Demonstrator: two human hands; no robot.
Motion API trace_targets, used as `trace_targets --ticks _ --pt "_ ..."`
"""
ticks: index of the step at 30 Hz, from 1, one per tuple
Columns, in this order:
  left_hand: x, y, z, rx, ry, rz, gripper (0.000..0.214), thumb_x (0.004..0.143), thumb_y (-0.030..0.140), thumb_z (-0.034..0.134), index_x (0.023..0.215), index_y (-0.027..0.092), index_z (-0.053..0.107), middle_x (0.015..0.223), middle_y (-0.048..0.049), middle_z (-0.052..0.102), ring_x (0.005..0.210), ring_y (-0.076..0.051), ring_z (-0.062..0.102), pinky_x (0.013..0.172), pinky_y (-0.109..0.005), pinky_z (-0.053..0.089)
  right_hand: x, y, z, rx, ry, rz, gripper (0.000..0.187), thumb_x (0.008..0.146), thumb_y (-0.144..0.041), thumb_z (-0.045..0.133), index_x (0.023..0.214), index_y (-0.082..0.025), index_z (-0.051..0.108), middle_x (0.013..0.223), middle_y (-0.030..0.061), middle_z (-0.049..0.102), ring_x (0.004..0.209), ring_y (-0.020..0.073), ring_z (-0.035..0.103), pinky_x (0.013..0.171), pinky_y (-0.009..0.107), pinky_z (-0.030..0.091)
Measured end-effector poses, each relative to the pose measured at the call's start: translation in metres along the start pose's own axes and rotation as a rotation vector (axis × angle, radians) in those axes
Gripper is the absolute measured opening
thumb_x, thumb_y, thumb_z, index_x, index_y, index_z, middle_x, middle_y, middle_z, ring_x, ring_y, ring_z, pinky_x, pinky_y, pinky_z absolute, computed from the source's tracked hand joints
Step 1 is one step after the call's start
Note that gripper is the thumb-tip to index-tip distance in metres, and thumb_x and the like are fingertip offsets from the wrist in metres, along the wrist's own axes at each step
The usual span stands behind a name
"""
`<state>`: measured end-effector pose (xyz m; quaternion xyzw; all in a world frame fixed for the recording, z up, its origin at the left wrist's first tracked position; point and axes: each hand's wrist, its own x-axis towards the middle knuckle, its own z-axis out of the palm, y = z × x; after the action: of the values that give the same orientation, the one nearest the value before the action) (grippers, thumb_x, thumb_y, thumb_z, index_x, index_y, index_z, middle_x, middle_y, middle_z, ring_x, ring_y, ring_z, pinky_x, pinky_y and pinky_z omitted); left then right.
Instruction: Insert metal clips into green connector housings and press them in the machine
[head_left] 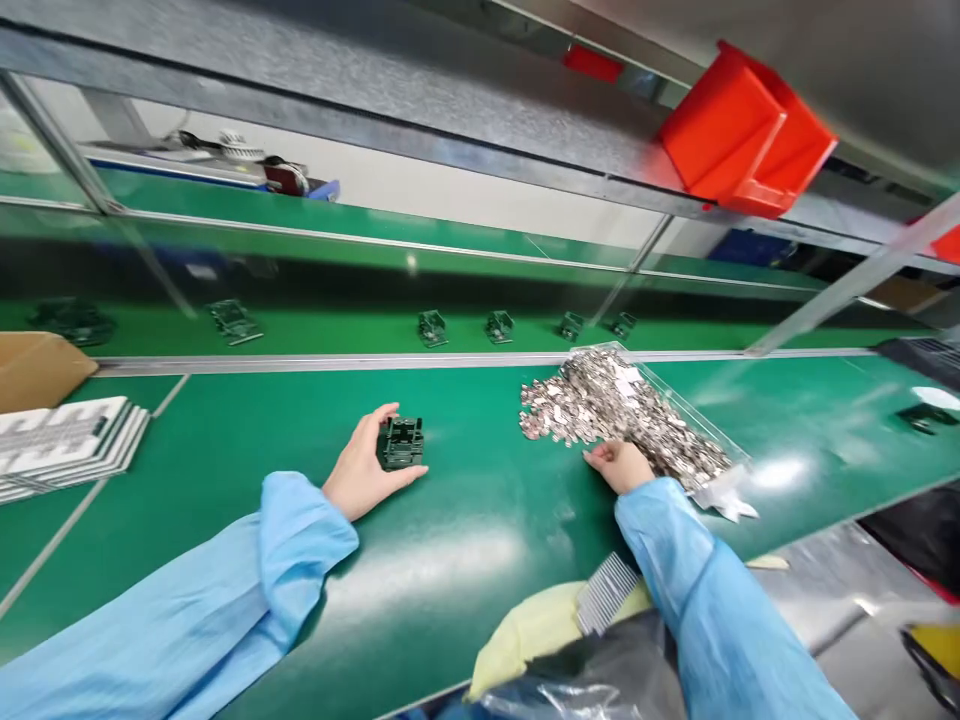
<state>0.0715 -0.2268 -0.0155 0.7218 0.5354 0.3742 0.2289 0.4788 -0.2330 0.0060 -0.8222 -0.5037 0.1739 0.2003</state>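
Note:
My left hand (361, 468) is closed around a small stack of dark green circuit boards (403, 442), with thumb and fingers on its sides, just over the green work surface (472, 450). To the right, my right hand (624, 466) has its fingertips pinched together at the near edge of a heap of small shiny metal pieces (600, 400). Whether a piece sits between those fingertips is too small to tell. The heap spills leftward out of a clear plastic tray (694, 408), which lies slanted on the bench.
Behind a metal rail, several circuit board assemblies (432, 328) stand on a green conveyor belt (330, 325). At left are stacked white panels (67, 440) and a cardboard box (41, 368). A red bin (739, 135) rests on the overhead shelf (450, 100). A ridged grey strip (606, 592) lies near my lap.

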Motion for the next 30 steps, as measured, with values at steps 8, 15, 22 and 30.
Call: trace_targets --ticks 8,15,22,30 --pt "-0.005 -0.004 -0.016 0.088 -0.232 0.094 0.083 0.067 0.042 0.074 0.137 0.021 0.036 0.118 -0.0126 0.059 0.116 -0.033 0.055 0.103 -0.053 0.039 -0.049 -0.020 -0.026 0.207 -0.040 -0.029 0.020 0.069 -0.022 0.070 0.056 -0.020 0.056 0.048 -0.0005 0.058 0.048 0.0162 0.060 0.048 0.024 0.045" --pt "-0.037 0.057 0.028 -0.693 -0.231 -0.005 0.060 0.066 0.032 0.078 0.115 0.023 0.045 0.121 -0.0076 0.052 0.094 -0.019 0.066 0.079 -0.033 0.058 -0.199 -0.042 -0.021 0.657 0.000 -0.348 0.014 0.081 -0.031 0.064 0.084 -0.022 0.073 0.080 0.0055 0.070 0.073 0.0199 0.065 0.066 0.030 0.051" --pt "-0.085 0.124 0.073 -0.981 -0.519 -0.076 0.054 0.067 0.019 0.077 0.111 0.023 0.047 0.098 -0.0017 0.065 0.080 -0.013 0.067 0.072 -0.022 0.057 -0.250 -0.046 0.019 1.035 0.226 -0.033 0.017 0.071 -0.024 0.072 0.085 -0.020 0.063 0.071 0.0010 0.065 0.065 0.0155 0.059 0.061 0.026 0.047" --pt "-0.102 0.134 0.077 -0.936 -0.676 -0.078 0.049 0.075 0.019 0.070 0.116 0.025 0.045 0.099 -0.0019 0.064 0.086 -0.013 0.065 0.074 -0.019 0.055 -0.257 -0.049 0.026 0.948 0.233 0.038 0.023 0.071 -0.018 0.068 0.088 -0.020 0.053 0.067 -0.0028 0.064 0.058 0.0125 0.050 0.057 0.024 0.037"
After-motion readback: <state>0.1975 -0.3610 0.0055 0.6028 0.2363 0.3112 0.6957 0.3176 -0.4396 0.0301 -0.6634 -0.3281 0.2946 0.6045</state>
